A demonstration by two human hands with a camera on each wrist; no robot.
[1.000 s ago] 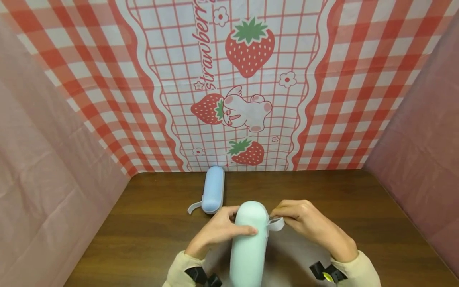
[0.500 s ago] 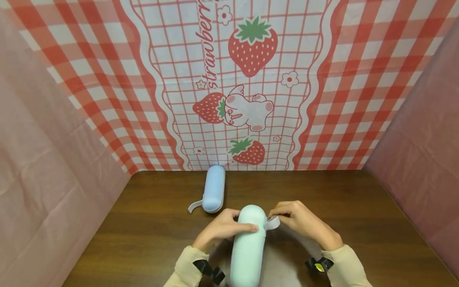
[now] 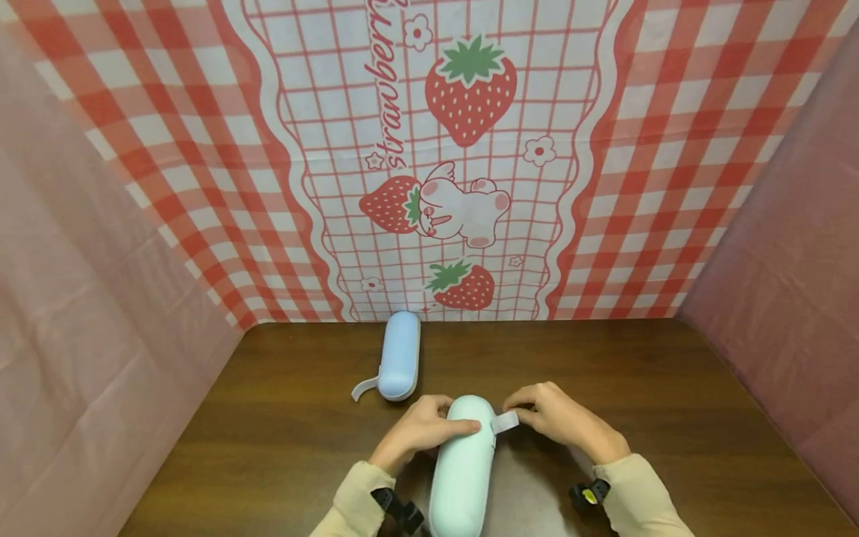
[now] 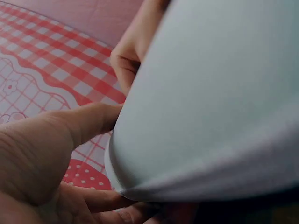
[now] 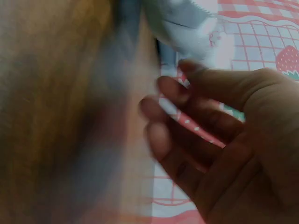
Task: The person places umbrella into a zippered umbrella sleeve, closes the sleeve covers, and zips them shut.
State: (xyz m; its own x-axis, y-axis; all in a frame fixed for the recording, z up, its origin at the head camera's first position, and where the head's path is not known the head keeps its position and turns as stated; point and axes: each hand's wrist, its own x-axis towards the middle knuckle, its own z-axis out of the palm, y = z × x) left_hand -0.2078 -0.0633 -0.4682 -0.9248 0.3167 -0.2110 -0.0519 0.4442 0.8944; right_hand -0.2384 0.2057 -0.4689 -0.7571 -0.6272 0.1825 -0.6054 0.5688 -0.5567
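A mint-green oblong hard case [image 3: 463,470] stands tilted toward me, a short pale strap [image 3: 505,422] sticking out from its right side. My left hand [image 3: 423,426] grips its upper part, thumb across the front and fingers behind; the left wrist view has this hand [image 4: 42,154] at the case's rim. My right hand [image 3: 557,418] is beside the strap, fingers bent and fingertips right at the strap's end. In the right wrist view the thumb and finger of this hand [image 5: 233,126] come close to the case [image 5: 184,23]; I cannot tell whether they pinch anything.
A light-blue case [image 3: 400,354] of the same shape, with its own pale strap [image 3: 364,387], lies farther back, left of the middle. A strawberry-print checked cloth [image 3: 463,186] hangs behind the brown table [image 3: 637,388]. Pink cloths [image 3: 87,298] hang at both sides.
The green case and both hands have shifted slightly toward me. The strap, curled into a loop earlier, now points straighter to the right. The blue case has stayed put.
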